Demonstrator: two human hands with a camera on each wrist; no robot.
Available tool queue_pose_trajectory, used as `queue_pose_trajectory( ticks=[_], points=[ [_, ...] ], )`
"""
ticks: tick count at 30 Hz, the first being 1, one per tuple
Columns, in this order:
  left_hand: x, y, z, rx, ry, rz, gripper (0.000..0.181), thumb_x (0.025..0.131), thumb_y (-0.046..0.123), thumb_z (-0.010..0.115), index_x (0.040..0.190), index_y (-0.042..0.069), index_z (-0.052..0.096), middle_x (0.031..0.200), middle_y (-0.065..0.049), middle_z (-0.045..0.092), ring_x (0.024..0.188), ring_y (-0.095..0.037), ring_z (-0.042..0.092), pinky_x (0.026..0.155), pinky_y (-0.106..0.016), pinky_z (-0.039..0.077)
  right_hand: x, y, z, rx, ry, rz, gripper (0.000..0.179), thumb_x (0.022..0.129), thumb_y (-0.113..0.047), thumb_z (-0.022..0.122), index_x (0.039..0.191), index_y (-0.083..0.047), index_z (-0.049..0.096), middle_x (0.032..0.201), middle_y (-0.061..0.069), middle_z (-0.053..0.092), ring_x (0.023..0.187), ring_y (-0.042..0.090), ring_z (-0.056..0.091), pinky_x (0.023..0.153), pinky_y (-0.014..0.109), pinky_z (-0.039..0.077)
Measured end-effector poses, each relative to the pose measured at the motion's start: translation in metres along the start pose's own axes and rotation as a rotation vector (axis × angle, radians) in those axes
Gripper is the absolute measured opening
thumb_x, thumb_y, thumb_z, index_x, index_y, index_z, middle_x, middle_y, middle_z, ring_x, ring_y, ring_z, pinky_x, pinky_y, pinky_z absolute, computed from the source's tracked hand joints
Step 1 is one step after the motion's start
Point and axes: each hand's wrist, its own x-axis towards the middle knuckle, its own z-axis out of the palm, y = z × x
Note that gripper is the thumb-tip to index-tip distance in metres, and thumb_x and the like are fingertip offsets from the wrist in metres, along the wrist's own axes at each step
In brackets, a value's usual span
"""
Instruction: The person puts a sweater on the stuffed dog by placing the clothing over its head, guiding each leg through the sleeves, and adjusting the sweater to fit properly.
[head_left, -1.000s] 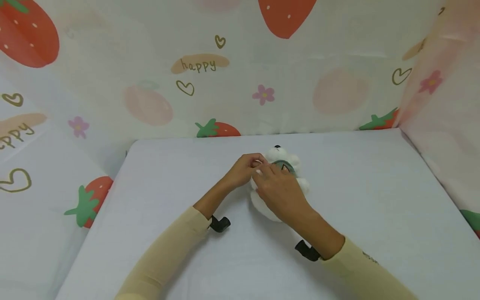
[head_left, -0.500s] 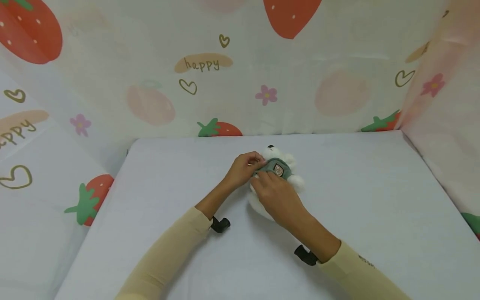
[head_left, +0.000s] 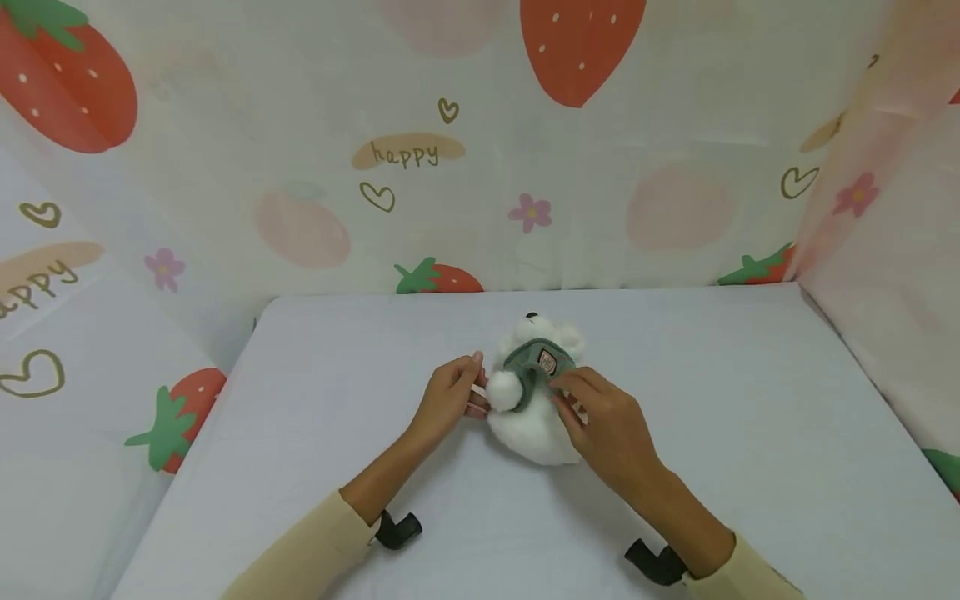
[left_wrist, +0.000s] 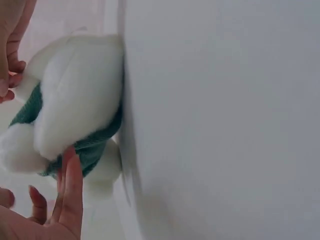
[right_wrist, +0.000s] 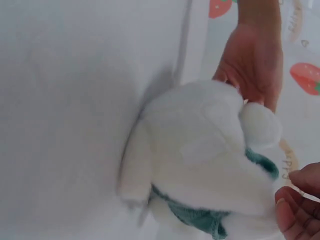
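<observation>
A white plush toy (head_left: pixel 536 433) with a black nose and a green vest (head_left: pixel 525 362) lies on its back on the white table, head away from me. The vest bears a small badge (head_left: pixel 548 361). On the toy's left side, a round white paw (head_left: pixel 504 391) sticks out past the green edge. My left hand (head_left: pixel 450 392) is beside that paw, its straight fingers (left_wrist: pixel 72 195) touching the toy. At the other side, my right hand (head_left: pixel 618 429) pinches at the vest's edge by the other paw, which the hand mostly hides in the head view.
The white table (head_left: pixel 375 333) extends around the toy on all sides. Behind it hangs a curtain (head_left: pixel 465 208) printed with strawberries, hearts and flowers. A black wrist camera (head_left: pixel 400 531) sits at the left wrist, another camera (head_left: pixel 656 562) at the right.
My left hand has loosened its pinch and moved down and left. My right hand has crossed from the vest's left edge to its right side. The left paw now shows.
</observation>
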Motion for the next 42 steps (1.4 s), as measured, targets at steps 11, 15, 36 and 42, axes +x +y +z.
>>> queue_pose_trajectory(
  ticks=[11,15,36,42],
  points=[
    [-0.026,0.019,0.020,0.985,0.295,1.003,0.024,0.086,0.037,0.082,0.090,0.016,0.071,0.094,-0.001,0.060,0.076,-0.016,0.058,0.053,-0.025,0.048,-0.001,0.001,-0.007,-0.200,-0.044,0.058,0.023,0.080,0.001,0.084,0.099,0.005,0.073,0.089,0.016,0.075,0.069,0.023,0.072,0.057,0.035,0.057],
    [-0.032,0.031,0.031,1.253,0.259,1.134,0.024,0.087,0.032,0.081,0.074,0.016,0.069,0.071,0.003,0.056,0.054,-0.012,0.051,0.044,-0.022,0.040,0.002,-0.001,-0.009,-0.217,-0.091,0.125,0.026,0.080,0.000,0.084,0.102,0.007,0.073,0.093,0.019,0.075,0.075,0.029,0.073,0.061,0.040,0.059],
    [-0.009,0.029,0.021,1.276,-0.039,0.721,0.032,0.089,0.011,0.075,0.062,0.018,0.059,0.060,0.007,0.046,0.051,-0.004,0.032,0.045,-0.020,0.033,0.006,0.028,-0.013,-0.138,-0.345,0.264,0.011,0.082,-0.011,0.085,0.092,-0.009,0.081,0.069,-0.004,0.066,0.056,0.007,0.053,0.046,0.026,0.041],
    [0.004,0.029,-0.010,1.166,-0.250,0.805,0.024,0.087,0.012,0.080,0.068,0.019,0.068,0.062,0.011,0.046,0.055,0.000,0.039,0.052,-0.017,0.036,0.005,0.051,-0.029,0.118,-0.448,0.354,0.013,0.087,-0.014,0.081,0.098,-0.010,0.083,0.078,-0.004,0.075,0.057,0.007,0.051,0.050,0.025,0.041]
  ],
)
